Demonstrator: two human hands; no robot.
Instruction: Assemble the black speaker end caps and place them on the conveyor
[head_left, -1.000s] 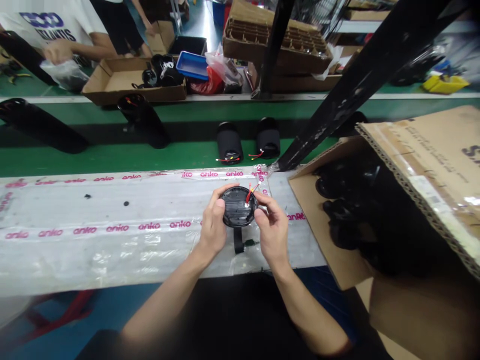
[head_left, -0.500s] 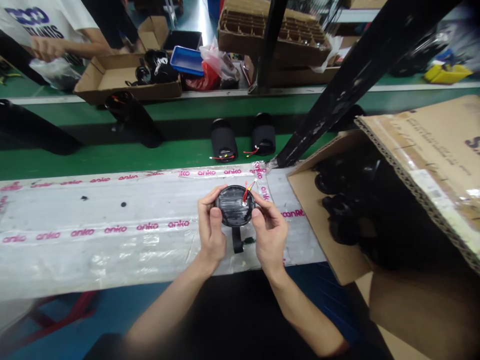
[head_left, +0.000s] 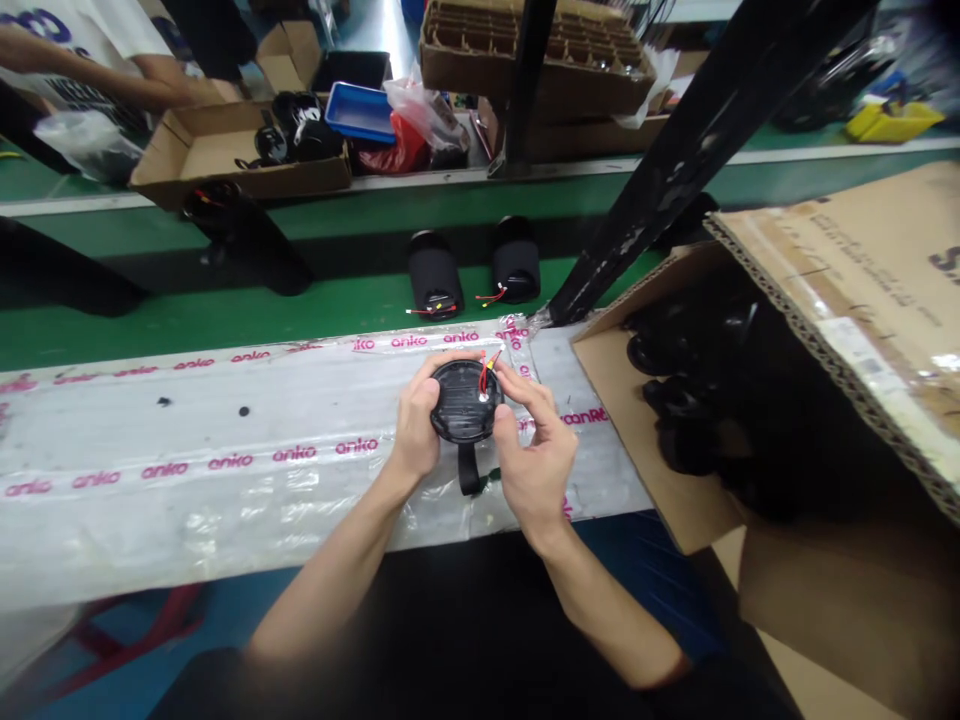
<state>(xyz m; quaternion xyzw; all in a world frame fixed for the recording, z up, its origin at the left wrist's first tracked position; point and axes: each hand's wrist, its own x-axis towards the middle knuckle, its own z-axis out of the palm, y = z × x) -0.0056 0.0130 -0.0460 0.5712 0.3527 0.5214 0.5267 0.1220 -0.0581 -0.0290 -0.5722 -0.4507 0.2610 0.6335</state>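
A black round housing [head_left: 459, 408] is held over the wrapped bench, its ribbed face turned up. Short red wires [head_left: 484, 381] come from a white plug near its right side, and a black strap [head_left: 469, 470] hangs from the near edge. My left hand [head_left: 417, 420] wraps the left rim, thumb on top and fingers round the far side. At the right rim, my right hand [head_left: 536, 460] has its thumb against the edge and its fingertips by the wires. What lies under the housing is hidden.
Two black cylinders [head_left: 435, 275] with wires lie on the green bench [head_left: 352, 300]. A slanted black post [head_left: 637, 170] rises at the right. Beside it, an open carton [head_left: 622, 400] holds black parts. A co-worker [head_left: 112, 60] is at the far left, near a shallow cardboard box [head_left: 180, 150].
My left thumb has shifted up onto the rim, and the right fingers have moved closer to the wires. The housing sits slightly higher and further left in view.
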